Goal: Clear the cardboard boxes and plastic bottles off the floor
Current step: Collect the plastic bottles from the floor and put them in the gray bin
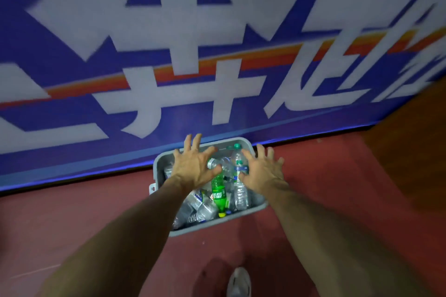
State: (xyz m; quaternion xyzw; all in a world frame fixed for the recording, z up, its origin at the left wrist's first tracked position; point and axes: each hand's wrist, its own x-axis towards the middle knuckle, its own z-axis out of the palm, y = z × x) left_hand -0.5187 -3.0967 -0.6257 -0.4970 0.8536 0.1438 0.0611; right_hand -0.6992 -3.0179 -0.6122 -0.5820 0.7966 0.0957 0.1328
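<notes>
A grey plastic bin (207,228) stands on the red floor against a blue banner. It is full of several plastic bottles: a green bottle (219,194) with a yellow cap lies in the middle, and a clear bottle (240,190) with a green cap lies beside it. My left hand (193,167) hovers over the bin's left half with fingers spread and holds nothing. My right hand (261,171) hovers over the right half, fingers also spread and empty. No cardboard boxes are in view.
The blue banner (169,55) with large white characters and an orange stripe rises right behind the bin. Red floor (84,224) lies to both sides. One of my shoes (239,282) shows at the bottom edge.
</notes>
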